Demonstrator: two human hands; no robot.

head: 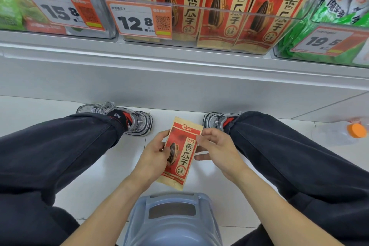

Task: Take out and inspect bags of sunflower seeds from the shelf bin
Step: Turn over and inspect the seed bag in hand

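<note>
A red and tan bag of sunflower seeds [182,150] is held face up between my knees, above the white floor. My left hand [154,154] grips its left edge, thumb on the printed front. My right hand [214,147] pinches the right edge near the top, with its lower fingers behind the bag. Up on the shelf, a clear plastic bin [219,13] holds several more of the same red bags [229,6], standing upright behind a 12.8 price tag [139,19].
Neighbouring bins hold green and white packets at left [12,6] and right [339,2]. I sit on a grey-blue plastic stool [171,219]. A clear bottle with an orange cap [339,132] lies on the floor at right. My shoes touch the shelf base [179,86].
</note>
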